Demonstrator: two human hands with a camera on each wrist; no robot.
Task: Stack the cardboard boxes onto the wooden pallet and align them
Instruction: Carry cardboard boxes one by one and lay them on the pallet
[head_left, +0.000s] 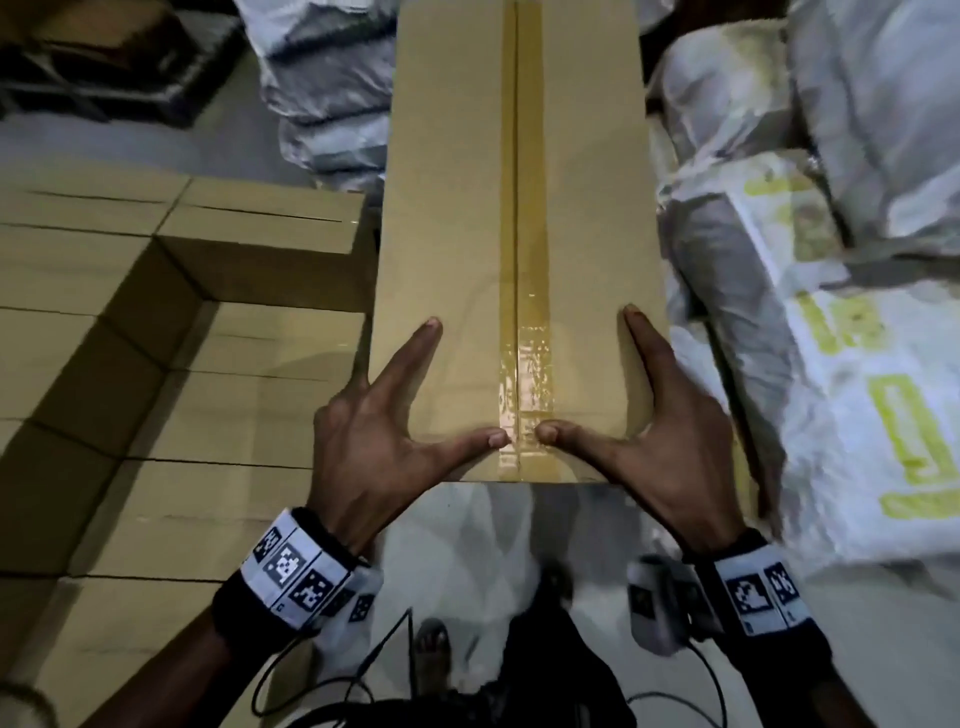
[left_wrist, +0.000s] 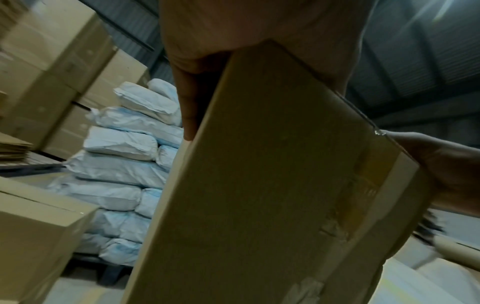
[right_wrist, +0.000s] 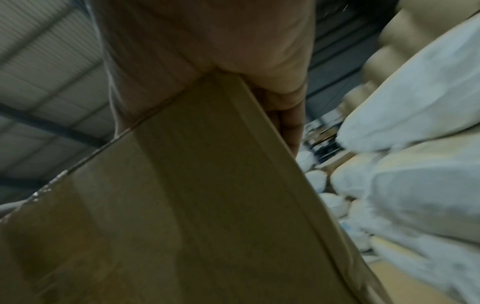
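Note:
A long cardboard box (head_left: 514, 234) sealed with brown tape down its middle is held off the floor in front of me, its far end pointing away. My left hand (head_left: 384, 441) grips its near left corner, thumb and forefinger flat on top, the other fingers (left_wrist: 189, 102) down the side. On the near right corner my right hand (head_left: 660, 441) mirrors it, fingers (right_wrist: 288, 115) down the right side. Both thumbs meet at the tape. The box's underside (left_wrist: 259, 195) fills the wrist views. Stacked cardboard boxes (head_left: 156, 364) lie low at my left. No pallet shows.
White sacks with yellow print (head_left: 831, 338) are heaped close on the right of the box. Grey-white sacks (head_left: 332, 104) pile up ahead on the left. Pale floor (head_left: 467, 519) and my foot are below the box. Tall box stacks (left_wrist: 52, 72) stand at the far left.

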